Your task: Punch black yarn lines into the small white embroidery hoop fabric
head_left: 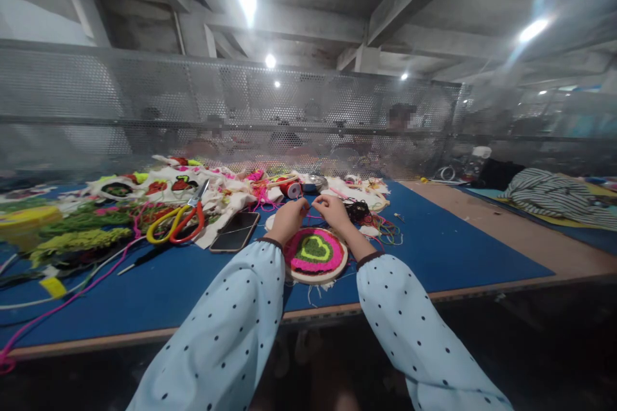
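My left hand [290, 218] and my right hand [333, 210] are raised close together, fingertips pinched and almost meeting. Whatever lies between the fingers is too small to make out. Just below them an embroidery hoop [296, 259] rests on the blue mat, its cloth worked in pink yarn around a green heart with a yellow-green outline. White fringe sticks out under its near edge. Beyond my hands is a red and white thread spool [293, 190]. A tangle of dark yarn [357, 210] lies beside my right hand. A phone [235, 232] is left of my left hand.
Yellow-and-orange scissors [176, 223] lie on the left, near green yarn bundles [81, 244] and a yellow tub [29, 223]. White embroidered cloth [219, 185] is heaped behind. A perforated metal screen [308, 112] borders the blue table mat [443, 244]. Striped fabric [554, 196] sits far right.
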